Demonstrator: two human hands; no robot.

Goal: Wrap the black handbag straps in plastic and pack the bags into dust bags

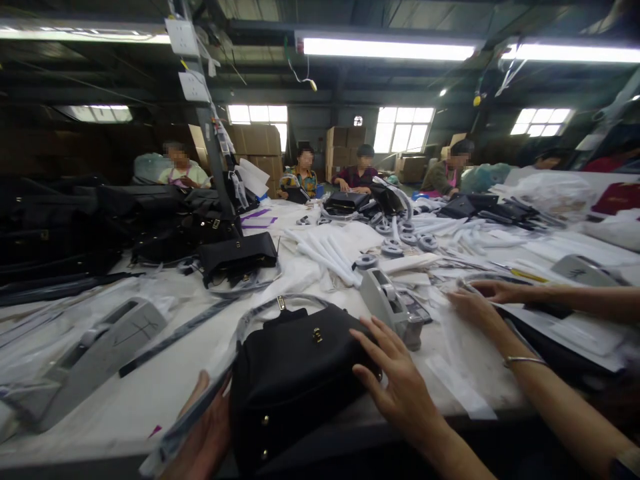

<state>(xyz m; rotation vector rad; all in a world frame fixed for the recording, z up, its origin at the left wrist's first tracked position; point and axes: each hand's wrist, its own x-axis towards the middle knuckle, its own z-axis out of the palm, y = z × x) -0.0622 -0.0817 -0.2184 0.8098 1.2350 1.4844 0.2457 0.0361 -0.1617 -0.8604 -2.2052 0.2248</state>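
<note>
A black handbag with a gold clasp and small metal studs lies tilted at the table's front edge, partly past it. A plastic-wrapped handle loops from its far side. At the bag's left end, my left hand holds it, partly covered by a wrapped strap. My right hand grips the bag's right end, fingers spread over the dark surface and thumb lower down. Just beyond my right hand stands a grey tape dispenser.
Another tape dispenser stands at left. Black bags are piled behind it. A co-worker's hands handle a wrapped black item at right. White foam tubes and grey rolls litter the table. Several people sit across it.
</note>
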